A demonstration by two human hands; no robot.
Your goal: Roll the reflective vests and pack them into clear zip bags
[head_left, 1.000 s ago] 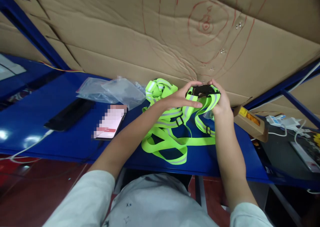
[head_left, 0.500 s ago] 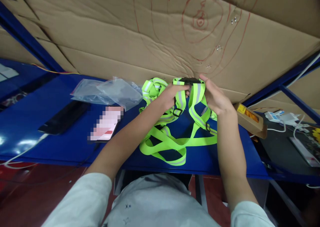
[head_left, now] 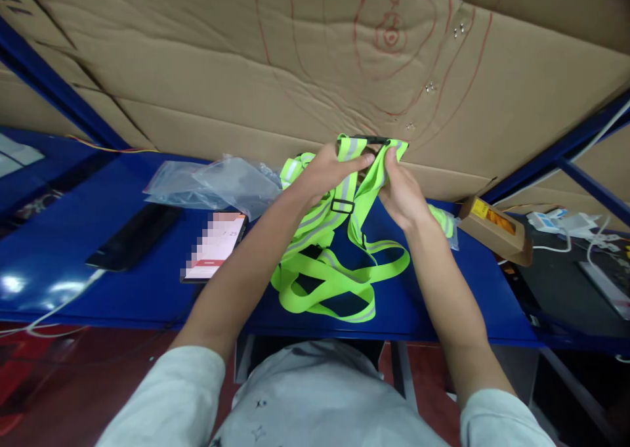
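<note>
A neon-green reflective harness [head_left: 339, 273] with grey stripes and black buckles lies partly on the blue table, its top lifted between both hands. My left hand [head_left: 335, 165] grips the left strap near the black piece that joins the straps at the top. My right hand [head_left: 401, 188] pinches the right strap, thumb on top. A black slider buckle [head_left: 342, 205] hangs on the strap just below my left hand. Loose loops of the webbing spread toward the table's front edge. More bundled green webbing [head_left: 295, 168] sits behind my left wrist.
Clear plastic bags [head_left: 211, 184] lie left of the harness, near a lit phone [head_left: 214, 247] and a dark device [head_left: 132, 237] with a white cable. At right stand a bagged green piece [head_left: 443, 222] and a small cardboard box [head_left: 492, 230]. A cardboard wall [head_left: 221, 60] rises behind the table [head_left: 162, 296].
My right hand has moved left and closed on the right strap, which is now twisted inward. The harness top is slightly higher, and a bagged green piece shows behind my right wrist.
</note>
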